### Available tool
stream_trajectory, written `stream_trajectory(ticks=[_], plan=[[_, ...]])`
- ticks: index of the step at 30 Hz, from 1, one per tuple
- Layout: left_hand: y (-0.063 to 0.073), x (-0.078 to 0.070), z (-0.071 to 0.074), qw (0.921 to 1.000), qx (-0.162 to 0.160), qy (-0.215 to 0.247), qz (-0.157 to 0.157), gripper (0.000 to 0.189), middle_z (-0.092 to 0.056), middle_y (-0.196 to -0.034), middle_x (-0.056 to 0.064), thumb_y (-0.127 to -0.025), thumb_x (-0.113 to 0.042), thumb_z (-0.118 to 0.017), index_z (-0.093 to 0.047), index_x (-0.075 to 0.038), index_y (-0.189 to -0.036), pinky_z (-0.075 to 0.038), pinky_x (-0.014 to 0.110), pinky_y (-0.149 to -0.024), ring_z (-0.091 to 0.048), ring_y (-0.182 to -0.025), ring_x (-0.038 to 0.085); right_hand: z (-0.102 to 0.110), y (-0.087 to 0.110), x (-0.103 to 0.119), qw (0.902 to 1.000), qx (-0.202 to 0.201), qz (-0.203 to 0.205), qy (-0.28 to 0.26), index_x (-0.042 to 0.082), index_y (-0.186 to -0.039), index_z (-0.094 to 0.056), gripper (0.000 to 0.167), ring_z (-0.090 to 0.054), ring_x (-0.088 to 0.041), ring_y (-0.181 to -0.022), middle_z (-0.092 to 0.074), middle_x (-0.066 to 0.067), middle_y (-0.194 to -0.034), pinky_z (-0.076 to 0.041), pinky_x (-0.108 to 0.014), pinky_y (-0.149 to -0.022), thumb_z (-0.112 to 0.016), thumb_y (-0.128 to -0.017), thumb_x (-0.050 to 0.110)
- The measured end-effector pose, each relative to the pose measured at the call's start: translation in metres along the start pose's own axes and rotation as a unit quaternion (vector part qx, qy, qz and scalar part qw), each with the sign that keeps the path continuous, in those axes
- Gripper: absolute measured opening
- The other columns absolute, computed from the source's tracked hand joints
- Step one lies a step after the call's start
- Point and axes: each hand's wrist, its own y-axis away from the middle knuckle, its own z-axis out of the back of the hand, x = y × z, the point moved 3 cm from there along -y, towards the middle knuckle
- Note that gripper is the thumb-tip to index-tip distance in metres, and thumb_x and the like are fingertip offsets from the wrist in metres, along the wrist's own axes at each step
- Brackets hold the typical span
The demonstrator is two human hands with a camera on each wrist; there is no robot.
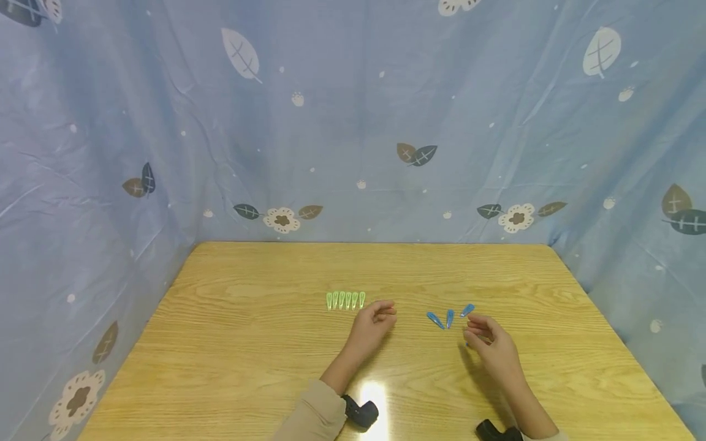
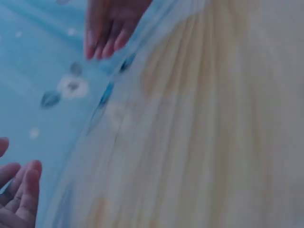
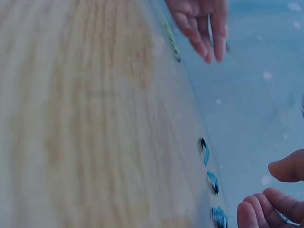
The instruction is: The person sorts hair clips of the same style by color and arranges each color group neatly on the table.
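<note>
I have the left hand (image 1: 371,326) relaxed, fingers loosely bent, beside six pale-green teardrop-shaped hair clips (image 1: 342,300) short of the wooden surface's (image 1: 237,355) far edge. My right hand (image 1: 497,352), thumb and fingertips parted, is near blue teardrop-shaped hair clips (image 1: 450,318) toward the right edge.

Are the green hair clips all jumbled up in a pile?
No, the six green snap hair clips lie side by side in one tidy row on the wood-grain table.
</note>
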Motion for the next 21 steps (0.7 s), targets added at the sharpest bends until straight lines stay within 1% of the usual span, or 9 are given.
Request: stream_trajectory(ticks=[2, 4, 7, 9, 12, 15, 17, 19, 21], plan=[[-0.001, -0.001, -0.018, 0.9997, 0.023, 0.008, 0.008, 0.035, -0.062, -0.113, 0.02, -0.095, -0.008, -0.057, -0.054, 0.009, -0.125, -0.051, 0.03, -0.086, -0.06, -0.102, 0.025, 0.003, 0.003, -0.005, 1.0, -0.004, -0.009, 0.0, -0.005, -0.129, -0.049, 0.042, -0.048, 0.011, -0.096, -0.057, -0.023, -0.123, -0.039, -0.005, -0.082, -0.059, -0.097, 0.019], [-0.004, 0.003, -0.034, 0.9994, 0.033, 0.005, 0.009, 0.034, -0.063, -0.11, 0.016, -0.093, -0.009, -0.059, -0.056, 0.008, -0.122, -0.051, 0.026, -0.083, -0.061, -0.099, 0.02, 0.004, 0.005, -0.009, 0.9997, -0.011, -0.022, -0.002, -0.004, -0.129, -0.049, 0.042, -0.048, 0.013, -0.095, -0.057, -0.023, -0.123, -0.038, -0.004, -0.081, -0.06, -0.096, 0.02], [-0.008, 0.011, -0.055, 0.9992, 0.028, -0.025, 0.012, 0.032, -0.064, -0.104, 0.008, -0.092, -0.012, -0.061, -0.059, 0.005, -0.119, -0.051, 0.022, -0.079, -0.061, -0.093, 0.014, 0.005, 0.006, -0.014, 0.9992, -0.019, -0.035, 0.003, -0.004, -0.128, -0.05, 0.042, -0.048, 0.013, -0.093, -0.058, -0.023, -0.122, -0.038, -0.003, -0.08, -0.06, -0.096, 0.02], [-0.009, 0.012, -0.065, 0.998, 0.009, -0.059, 0.021, 0.03, -0.063, -0.1, 0.004, -0.091, -0.013, -0.063, -0.061, 0.003, -0.116, -0.051, 0.021, -0.077, -0.061, -0.089, 0.012, 0.005, 0.006, -0.016, 0.9988, -0.022, -0.043, 0.008, -0.004, -0.127, -0.051, 0.042, -0.05, 0.012, -0.091, -0.059, -0.022, -0.121, -0.04, -0.005, -0.078, -0.061, -0.095, 0.021], [-0.012, 0.011, -0.075, 0.9933, -0.026, -0.11, 0.023, 0.027, -0.062, -0.092, 0.0, -0.088, -0.011, -0.064, -0.063, 0.003, -0.111, -0.051, 0.02, -0.071, -0.061, -0.082, 0.01, 0.005, 0.005, -0.016, 0.998, -0.021, -0.055, 0.022, -0.004, -0.126, -0.052, 0.041, -0.053, 0.007, -0.089, -0.06, -0.021, -0.118, -0.043, -0.009, -0.077, -0.062, -0.095, 0.02], [-0.017, 0.01, -0.08, 0.9867, -0.057, -0.15, 0.027, 0.021, -0.059, -0.084, -0.003, -0.086, -0.008, -0.065, -0.064, 0.002, -0.105, -0.048, 0.019, -0.064, -0.058, -0.074, 0.007, 0.005, 0.003, -0.017, 0.9967, -0.018, -0.07, 0.038, -0.004, -0.126, -0.052, 0.042, -0.058, -0.005, -0.092, -0.061, -0.021, -0.117, -0.044, -0.011, -0.075, -0.062, -0.094, 0.02], [-0.02, 0.008, -0.084, 0.9828, -0.068, -0.168, 0.035, 0.019, -0.056, -0.08, -0.004, -0.086, -0.007, -0.064, -0.065, 0.001, -0.103, -0.046, 0.019, -0.059, -0.053, -0.067, 0.006, 0.005, 0.003, -0.017, 0.9956, -0.016, -0.076, 0.052, -0.005, -0.126, -0.052, 0.042, -0.06, -0.016, -0.096, -0.06, -0.021, -0.118, -0.044, -0.012, -0.074, -0.062, -0.094, 0.02], [-0.023, 0.006, -0.087, 0.9773, -0.071, -0.195, 0.043, 0.017, -0.054, -0.078, -0.005, -0.086, -0.008, -0.064, -0.064, -0.001, -0.101, -0.043, 0.019, -0.058, -0.049, -0.065, 0.005, 0.006, 0.002, -0.018, 0.9948, -0.014, -0.078, 0.064, -0.006, -0.126, -0.051, 0.043, -0.061, -0.026, -0.1, -0.06, -0.021, -0.118, -0.045, -0.013, -0.073, -0.062, -0.094, 0.019], [-0.026, 0.002, -0.091, 0.9688, -0.067, -0.234, 0.045, 0.015, -0.054, -0.077, -0.004, -0.088, -0.012, -0.065, -0.063, -0.002, -0.099, -0.043, 0.02, -0.057, -0.047, -0.064, 0.006, 0.006, 0.001, -0.019, 0.9942, -0.015, -0.076, 0.075, -0.007, -0.125, -0.051, 0.042, -0.06, -0.032, -0.103, -0.06, -0.022, -0.118, -0.045, -0.013, -0.072, -0.062, -0.094, 0.018]])
